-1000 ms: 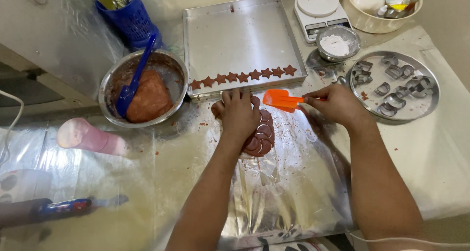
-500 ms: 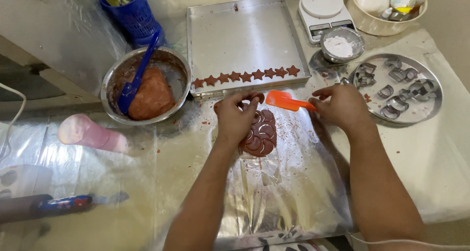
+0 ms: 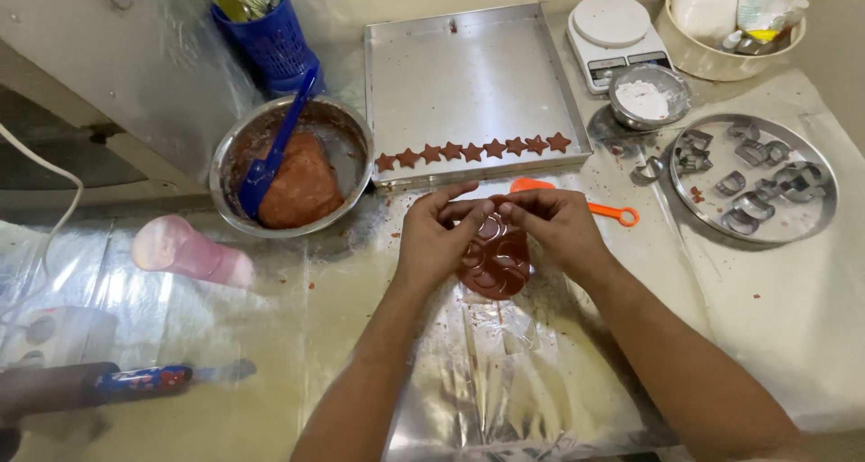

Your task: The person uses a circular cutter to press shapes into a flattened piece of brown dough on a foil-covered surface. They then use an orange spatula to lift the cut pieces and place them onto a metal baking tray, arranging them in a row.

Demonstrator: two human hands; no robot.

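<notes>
Left hand (image 3: 434, 237): fingertips pinch the top edge of the brown dough sheet (image 3: 494, 262), thumb and forefinger closed narrow on it
Right hand (image 3: 557, 228): mirrors the left, fingertips on the same top edge, a narrow pinch on the dough; nothing else in it
Dough sheet: lies on the clear plastic film (image 3: 505, 372) in front of the baking tray (image 3: 468, 75), between both hands, scored with cutter outlines
How it handles: looks soft, thin and light, likely sticky and quick to tear along the cut lines; I judge it best taken by the outer edge with fingertips, lifted gently, not pulled from the middle
Orange scraper (image 3: 605, 211): lies just behind the right hand, untouched
Star pieces (image 3: 473, 150): a single row along the tray's near edge
Steel bowl (image 3: 290, 165): left of the tray, holds a lump of brown dough and a blue spatula (image 3: 270, 156)
Round steel plate (image 3: 815, 214): far right, loaded with metal cutters
Small bowl of white powder (image 3: 649, 97): stands beside the kitchen scale (image 3: 613, 25)
Pink object (image 3: 189, 250): lies well to the left
</notes>
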